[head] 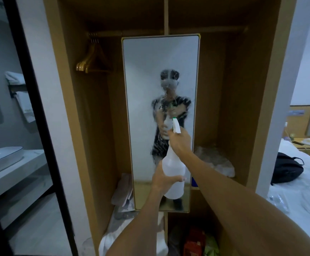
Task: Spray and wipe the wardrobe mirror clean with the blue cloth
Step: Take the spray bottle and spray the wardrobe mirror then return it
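The right hand (180,143) grips the trigger neck of the spray bottle (173,174), fingers curled round it; the left hand (162,179) cups its body. The nozzle faces the misted wardrobe mirror (146,58). No blue cloth is clearly visible; droplets may run and streak if wiping waits

Wardrobe surroundings: bathroom at left, bed at right.
Wooden hangers (87,60) hang on the rail at upper left; a basin (2,156) sits on the table (15,172); a black bag (286,169) lies on the bed (302,196); towels (14,77) rest on a rack.
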### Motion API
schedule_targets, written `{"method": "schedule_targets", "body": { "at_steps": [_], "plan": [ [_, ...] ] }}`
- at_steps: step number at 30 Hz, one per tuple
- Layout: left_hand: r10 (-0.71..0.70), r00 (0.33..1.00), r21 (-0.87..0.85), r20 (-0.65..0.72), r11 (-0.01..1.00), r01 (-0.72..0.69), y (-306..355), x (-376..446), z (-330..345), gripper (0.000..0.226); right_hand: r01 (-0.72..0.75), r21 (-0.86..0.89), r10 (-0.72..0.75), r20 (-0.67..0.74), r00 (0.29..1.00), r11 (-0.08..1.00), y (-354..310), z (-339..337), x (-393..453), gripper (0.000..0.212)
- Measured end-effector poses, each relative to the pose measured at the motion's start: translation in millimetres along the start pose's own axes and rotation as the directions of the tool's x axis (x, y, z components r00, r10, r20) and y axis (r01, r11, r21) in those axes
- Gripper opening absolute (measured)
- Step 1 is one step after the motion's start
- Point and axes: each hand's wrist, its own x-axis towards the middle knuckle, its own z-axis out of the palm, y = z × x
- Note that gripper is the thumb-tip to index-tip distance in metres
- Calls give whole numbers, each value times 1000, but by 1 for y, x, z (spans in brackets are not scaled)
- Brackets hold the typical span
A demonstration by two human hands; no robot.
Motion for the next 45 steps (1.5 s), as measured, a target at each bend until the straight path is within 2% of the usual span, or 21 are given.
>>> {"method": "schedule_targets", "body": {
  "at_steps": [7, 12, 20, 23, 29, 38, 45],
  "plan": [
    [-11, 997, -25, -71, 1000, 10, -16, -1, -30, 102, 45, 25, -47, 71, 996, 999, -11, 31, -13, 9],
    [-4, 997, -37, -81, 999, 1, -26, -4, -48, 98, 23, 20, -25, 95, 995, 1000, -11, 53, -18, 21],
    [-18, 997, -64, -81, 998, 13, -29, -16, -59, 95, 42, -92, -38, 36, 999, 995, -7, 70, -27, 23],
    [-23, 995, -52, -94, 999, 18, -31, -16, -61, 97, 49, -104, -46, 27, 999, 993, -8, 70, -30, 18],
    [-23, 995, -36, -98, 999, 19, -24, -27, -61, 98, 41, -14, -40, 74, 996, 999, -6, 67, -35, 5],
    [-39, 992, 2, -119, 999, 40, -19, -46, -58, 98, 29, -18, -28, 87, 996, 999, 8, 66, -38, 6],
    [-100, 988, -63, -119, 994, 93, -41, -71, -48, 79, -67, -31, 70, 147, 987, 997, 44, 72, -51, 13]
  ]
}}
